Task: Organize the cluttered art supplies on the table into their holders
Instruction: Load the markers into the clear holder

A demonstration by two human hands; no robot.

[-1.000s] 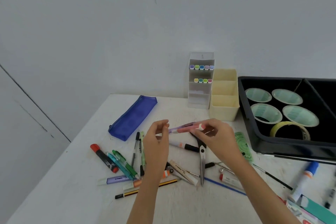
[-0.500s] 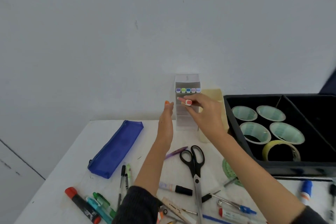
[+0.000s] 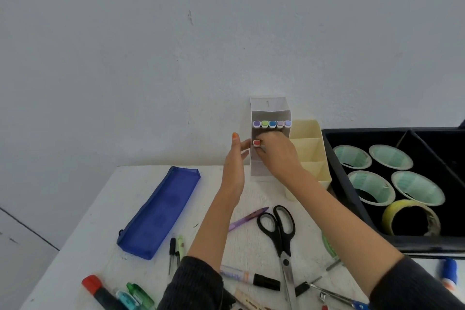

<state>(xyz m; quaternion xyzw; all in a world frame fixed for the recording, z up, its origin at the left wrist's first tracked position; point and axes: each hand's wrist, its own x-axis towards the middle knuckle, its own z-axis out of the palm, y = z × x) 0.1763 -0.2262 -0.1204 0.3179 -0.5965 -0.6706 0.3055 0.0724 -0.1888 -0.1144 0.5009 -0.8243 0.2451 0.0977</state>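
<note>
A white tiered marker holder (image 3: 269, 108) stands at the back of the table against the wall, with several colour-capped markers (image 3: 272, 123) in its top row. My right hand (image 3: 276, 156) covers the holder's second row and grips a red-capped marker (image 3: 256, 143) whose end shows at that row's left side. My left hand (image 3: 235, 166) is held upright against the holder's left wall, fingers straight. A purple pen (image 3: 247, 218), black scissors (image 3: 279, 231) and other pens lie on the table nearer to me.
A cream divided pen holder (image 3: 310, 148) stands right of the white one. A black tray (image 3: 352, 178) with tape rolls (image 3: 412, 219) fills the right. A blue pencil case (image 3: 161, 211) lies at left. A red-capped thick marker (image 3: 97, 289), green pens and a glue stick (image 3: 449, 274) lie near the front edge.
Both hands carried the red-capped marker from above the table clutter up to the white holder. The marker's end now sits at the second row, and my left hand steadies the holder's side.
</note>
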